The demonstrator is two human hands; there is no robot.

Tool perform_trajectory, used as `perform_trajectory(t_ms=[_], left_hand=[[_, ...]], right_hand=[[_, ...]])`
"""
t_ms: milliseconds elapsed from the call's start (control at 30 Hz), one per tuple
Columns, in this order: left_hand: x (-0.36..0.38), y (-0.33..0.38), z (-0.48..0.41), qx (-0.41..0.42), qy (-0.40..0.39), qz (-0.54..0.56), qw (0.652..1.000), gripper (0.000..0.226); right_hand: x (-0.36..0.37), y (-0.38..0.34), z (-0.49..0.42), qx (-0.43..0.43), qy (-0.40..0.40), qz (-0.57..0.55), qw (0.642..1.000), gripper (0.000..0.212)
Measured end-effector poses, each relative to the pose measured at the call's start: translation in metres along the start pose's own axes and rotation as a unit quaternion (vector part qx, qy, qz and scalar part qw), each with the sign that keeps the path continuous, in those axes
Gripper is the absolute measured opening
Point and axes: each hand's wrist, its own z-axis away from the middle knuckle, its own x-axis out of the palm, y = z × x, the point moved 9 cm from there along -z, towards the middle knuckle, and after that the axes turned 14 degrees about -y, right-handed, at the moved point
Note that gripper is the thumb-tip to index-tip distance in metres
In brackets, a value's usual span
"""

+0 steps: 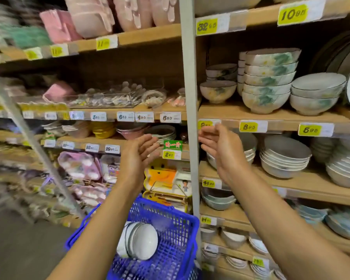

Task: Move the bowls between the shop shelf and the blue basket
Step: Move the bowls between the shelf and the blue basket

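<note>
Head view: both hands are raised in front of the shelf (271,116), fingers straight and spread wide, palms facing each other, holding nothing. The left hand (141,151) is left of the grey upright post (188,77). The right hand (220,152) is right of it, just below the shelf's front edge. Near the bottom edge, the blue basket (180,239) holds nested white bowls (141,241) lying on their side. A stack of 5 leaf-patterned bowls (269,81) stands on the shelf above the right hand.
</note>
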Motion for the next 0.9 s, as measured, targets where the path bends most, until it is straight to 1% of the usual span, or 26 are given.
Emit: perform_trajectory(t_ms=[100, 267, 433, 500, 600, 700, 767, 833, 900], left_hand=[[-0.036, -0.025, 0.025, -0.036, 0.018, -0.03, 0.999, 0.029], [-0.109, -0.082, 0.04, -0.137, 0.04, -0.083, 0.986, 0.024], [-0.199, -0.152, 0.039, -0.269, 0.04, -0.142, 0.952, 0.022], [-0.231, -0.175, 0.033, -0.308, 0.033, -0.161, 0.937, 0.02], [-0.268, -0.21, 0.018, -0.351, -0.003, -0.19, 0.917, 0.018], [-0.294, -0.243, 0.006, -0.394, -0.041, -0.238, 0.887, 0.023], [-0.309, -0.266, -0.005, -0.412, -0.069, -0.288, 0.861, 0.025], [-0.315, -0.293, -0.014, -0.429, -0.117, -0.331, 0.832, 0.028], [-0.312, -0.322, -0.019, -0.441, -0.184, -0.375, 0.795, 0.019]], right_hand=[[0.017, 0.047, 0.015, 0.045, -0.017, 0.014, 0.999, 0.035], [0.039, 0.15, 0.017, 0.146, -0.029, 0.046, 0.988, 0.033], [0.059, 0.275, 0.011, 0.277, -0.014, 0.051, 0.959, 0.03], [0.066, 0.322, 0.007, 0.323, -0.002, 0.051, 0.945, 0.03], [0.07, 0.384, 0.003, 0.381, 0.029, 0.04, 0.923, 0.032], [0.071, 0.436, 0.008, 0.438, 0.063, 0.017, 0.897, 0.038], [0.072, 0.468, 0.015, 0.476, 0.079, 0.009, 0.876, 0.042], [0.069, 0.497, 0.022, 0.501, 0.107, 0.016, 0.859, 0.045], [0.064, 0.524, 0.031, 0.521, 0.15, 0.02, 0.84, 0.042]])
